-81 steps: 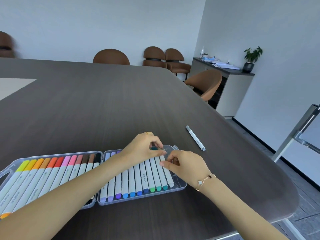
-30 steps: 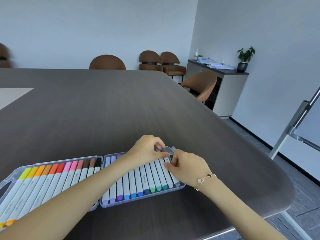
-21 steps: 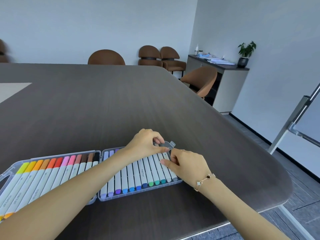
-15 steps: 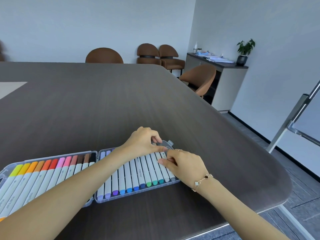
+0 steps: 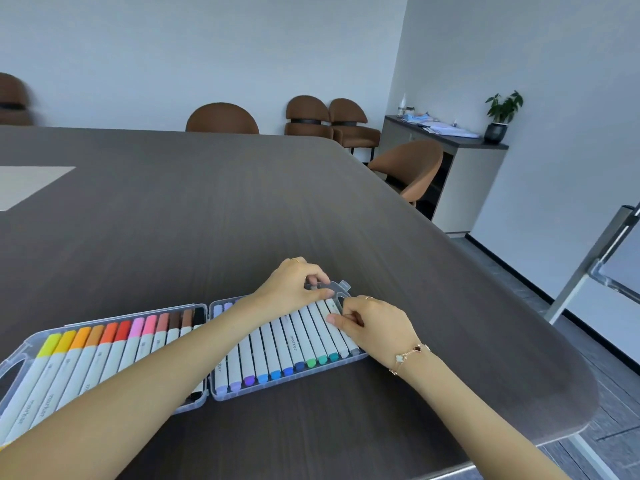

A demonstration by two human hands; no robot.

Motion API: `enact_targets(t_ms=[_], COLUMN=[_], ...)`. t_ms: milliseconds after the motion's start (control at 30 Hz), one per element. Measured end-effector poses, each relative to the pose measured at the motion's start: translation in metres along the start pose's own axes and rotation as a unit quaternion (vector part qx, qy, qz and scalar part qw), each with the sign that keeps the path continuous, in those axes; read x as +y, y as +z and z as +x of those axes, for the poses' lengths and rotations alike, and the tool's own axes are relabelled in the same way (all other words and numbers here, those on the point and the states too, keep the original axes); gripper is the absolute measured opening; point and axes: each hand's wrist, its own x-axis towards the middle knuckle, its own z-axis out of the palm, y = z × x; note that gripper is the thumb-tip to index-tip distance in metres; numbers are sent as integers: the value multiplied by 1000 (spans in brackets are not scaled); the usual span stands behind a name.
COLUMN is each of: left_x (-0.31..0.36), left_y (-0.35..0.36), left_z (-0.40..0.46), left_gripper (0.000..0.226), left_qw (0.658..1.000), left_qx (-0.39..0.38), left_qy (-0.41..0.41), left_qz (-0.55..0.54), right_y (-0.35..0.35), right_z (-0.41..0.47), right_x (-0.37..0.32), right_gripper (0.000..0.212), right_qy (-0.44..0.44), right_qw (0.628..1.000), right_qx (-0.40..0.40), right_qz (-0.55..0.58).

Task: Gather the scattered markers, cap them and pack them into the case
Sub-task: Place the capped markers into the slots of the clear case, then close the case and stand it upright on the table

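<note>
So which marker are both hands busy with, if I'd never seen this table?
On the dark table lies an open clear case with two halves. In the right half's row, find the last marker at the far right, under the right hand. Its near cap is grey; its neighbours' are teal and green.

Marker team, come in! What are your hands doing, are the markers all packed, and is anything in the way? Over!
Both hands on the last grey marker: left hand at its far end, right hand pinching its barrel. Case open, rows full. Nothing in the way.
</note>
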Motion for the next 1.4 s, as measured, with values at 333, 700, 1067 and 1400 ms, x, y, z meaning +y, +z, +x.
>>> enact_targets(t_ms=[333,700,1067,1400], left_x=[-98,-148,-144,-72], left_y=[-106,-148,-168,-197], left_z=[-104,-210,-216,-141], left_gripper=[17,16,43,39], left_qw=[990,960,895,886], left_qx=[13,49,118,249], left_qy=[-133,-260,-421,-208], left_qz=[48,96,-87,-331], right_y=[3,9,-11,-80], right_z=[19,38,32,58], right_x=[0,4,-6,-30], right_gripper=[31,48,29,32], right_qy=[126,220,254,203], right_qw=[991,972,966,868], right_qx=[-1,-77,-40,61], right_qz=[50,17,33,449])
